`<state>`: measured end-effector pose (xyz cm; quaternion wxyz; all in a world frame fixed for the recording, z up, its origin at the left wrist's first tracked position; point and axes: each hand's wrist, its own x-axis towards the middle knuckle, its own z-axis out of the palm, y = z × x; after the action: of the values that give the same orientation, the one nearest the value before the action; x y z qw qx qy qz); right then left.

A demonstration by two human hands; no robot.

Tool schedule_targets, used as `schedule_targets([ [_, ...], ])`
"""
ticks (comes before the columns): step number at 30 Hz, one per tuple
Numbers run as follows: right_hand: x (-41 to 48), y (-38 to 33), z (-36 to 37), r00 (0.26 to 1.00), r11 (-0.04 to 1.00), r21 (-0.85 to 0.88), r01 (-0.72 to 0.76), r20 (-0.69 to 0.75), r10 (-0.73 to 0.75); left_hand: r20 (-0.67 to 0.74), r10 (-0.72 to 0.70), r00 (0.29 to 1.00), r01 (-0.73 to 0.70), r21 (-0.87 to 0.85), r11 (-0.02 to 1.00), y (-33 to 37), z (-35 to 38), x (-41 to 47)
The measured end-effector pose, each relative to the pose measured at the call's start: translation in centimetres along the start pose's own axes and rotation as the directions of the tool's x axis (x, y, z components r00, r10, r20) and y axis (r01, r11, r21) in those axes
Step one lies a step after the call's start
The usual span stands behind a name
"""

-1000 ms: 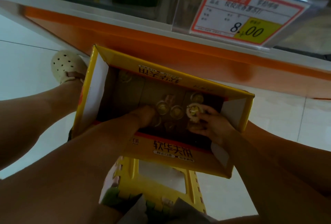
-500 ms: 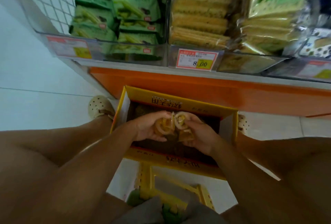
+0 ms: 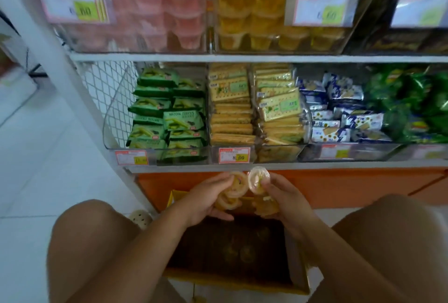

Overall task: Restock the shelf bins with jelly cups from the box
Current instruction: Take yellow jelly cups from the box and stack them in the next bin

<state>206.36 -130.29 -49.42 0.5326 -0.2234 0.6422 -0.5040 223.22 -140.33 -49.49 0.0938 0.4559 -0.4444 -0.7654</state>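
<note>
The yellow box (image 3: 232, 254) sits on the white tiled floor (image 3: 48, 169)

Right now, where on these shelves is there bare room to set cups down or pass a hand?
Free: the gap between the mesh side and the matcha cookie packs; the white floor left of the box. Crowded: the pink cup bin and yellow cup bin look packed; their tops are out of frame.

**A:** where are the hands at?

**B:** both up front, nearly touching. The left hand (image 3: 206, 197) is curled round a couple of jelly cups (image 3: 236, 185), and the right hand (image 3: 284, 199) pinches more in its fingertips. Forearms (image 3: 150, 242) angle in from either side, bare knees (image 3: 92, 225) spread wide below.
</note>
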Motion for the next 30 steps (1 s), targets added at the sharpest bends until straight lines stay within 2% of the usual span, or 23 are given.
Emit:
schedule_targets([
  [4, -2.8, -5.0, -0.4, 0.972, 0.974, -0.101, 0.204, -0.101, -0.214, 0.002, 0.193, 0.981, -0.19, 0.192, 0.963, 3.9, 2.1, -2.9],
  [8, -5.2, -10.8, -0.5, 0.915, 0.907, -0.216, 0.362, -0.107, -0.39, -0.014, 0.366, 0.93, -0.342, 0.324, 0.882, 9.2, 3.7, -6.3],
  [11, -6.8, -16.9, -0.8, 0.839, 0.821, -0.273, 0.501, -0.078, -0.539, 0.03, 0.547, 0.836, -0.504, 0.436, 0.746, 14.8, 4.4, -9.1],
  [15, -8.8, -25.9, -1.9, 0.683, 0.649, -0.407, 0.643, -0.081, -0.726, -0.006, 0.722, 0.692, -0.629, 0.486, 0.607, 21.9, 4.9, -13.2],
  [17, -8.8, -30.4, -2.7, 0.642, 0.587, -0.478, 0.653, -0.062, -0.764, -0.009, 0.766, 0.643, -0.656, 0.511, 0.556, 25.0, 4.9, -14.9],
  [20, -6.7, -37.6, -3.8, 0.624, 0.515, -0.587, 0.625, -0.022, -0.781, 0.011, 0.847, 0.532, -0.687, 0.59, 0.424, 29.8, 4.2, -16.0],
  [23, -2.3, -42.9, -4.4, 0.632, 0.424, -0.725, 0.543, 0.02, -0.775, 0.007, 0.872, 0.489, -0.68, 0.63, 0.376, 33.1, 3.5, -15.7],
  [28, 5.1, -48.9, -5.6, 0.735, 0.14, -0.956, 0.259, 0.101, -0.671, 0.007, 0.881, 0.473, -0.653, 0.674, 0.345, 37.2, 1.8, -13.3],
  [30, 6.8, -50.7, -6.1, 0.799, 0.11, -0.969, 0.223, 0.117, -0.59, -0.017, 0.892, 0.452, -0.662, 0.664, 0.348, 38.7, 1.0, -12.3],
])
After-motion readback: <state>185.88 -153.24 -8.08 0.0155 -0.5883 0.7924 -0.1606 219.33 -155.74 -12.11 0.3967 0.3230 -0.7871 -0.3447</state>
